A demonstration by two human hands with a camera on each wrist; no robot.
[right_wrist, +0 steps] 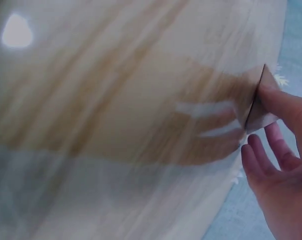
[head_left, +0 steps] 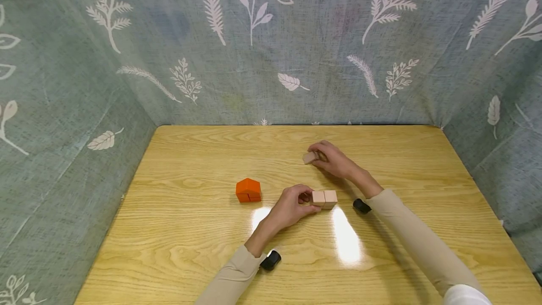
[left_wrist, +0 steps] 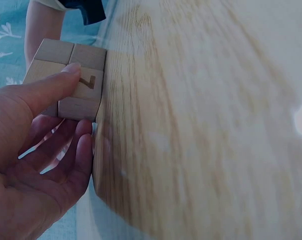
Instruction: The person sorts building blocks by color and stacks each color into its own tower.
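My left hand (head_left: pixel 290 205) grips the left end of a small group of plain wooden blocks (head_left: pixel 329 199) that stands on the table, its thumb on the near side. In the left wrist view the blocks (left_wrist: pixel 87 56) sit two wide and two high, and the thumb lies beside a dark mark on a lower block. Farther back, my right hand (head_left: pixel 334 159) pinches a plain wooden block (head_left: pixel 310 157) between thumb and fingers. That block (right_wrist: pixel 264 112) looks triangular in the right wrist view, with its long edge right at the tabletop.
To the left of my left hand stands an orange house-shaped group of blocks (head_left: pixel 248 190) with a pitched top. The wooden table (head_left: pixel 178 239) reaches back to a blue-grey leaf-patterned cloth (head_left: pixel 237 88). Black wrist devices (head_left: pixel 271 260) hang below both wrists.
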